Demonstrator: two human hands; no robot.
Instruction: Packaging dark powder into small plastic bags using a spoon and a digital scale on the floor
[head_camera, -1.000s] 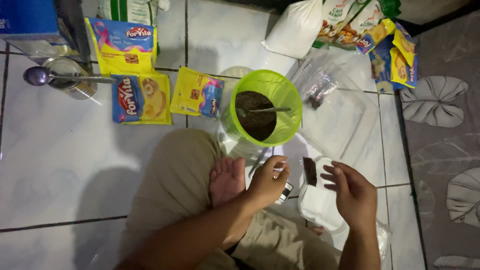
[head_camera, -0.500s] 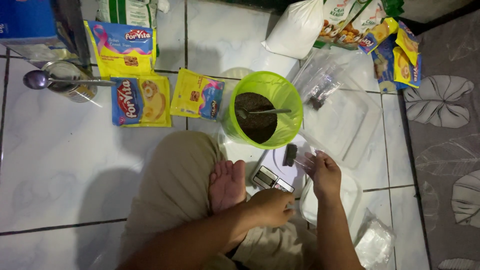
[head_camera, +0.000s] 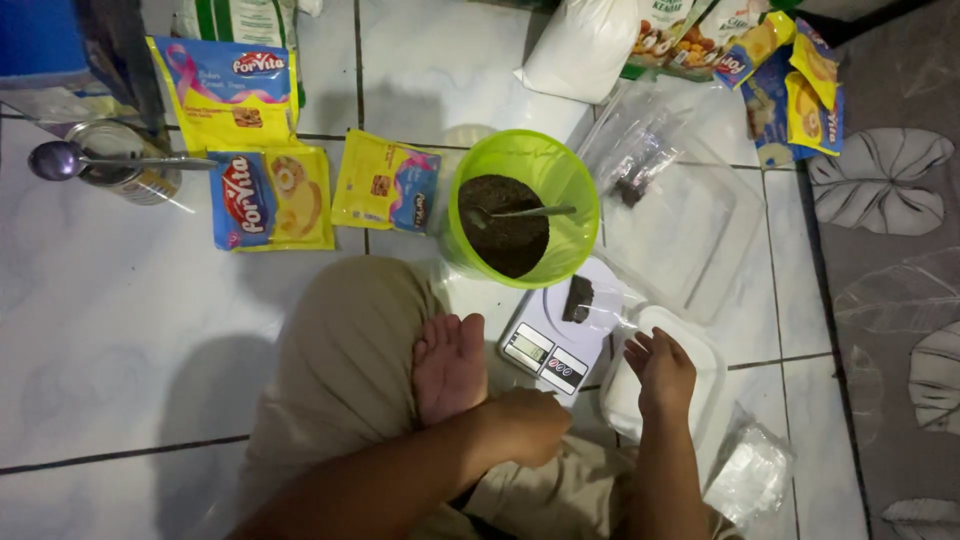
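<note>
A small clear bag of dark powder (head_camera: 578, 298) rests on the white kitchen scale (head_camera: 560, 335), at five o'clock from the green tub (head_camera: 522, 205), so the display stays readable. The right hand (head_camera: 660, 372) hovers just beside it, grip spread and empty; the left hand (head_camera: 525, 425) rests curled at the person's foot (head_camera: 448, 365), holding nothing visible.
</note>
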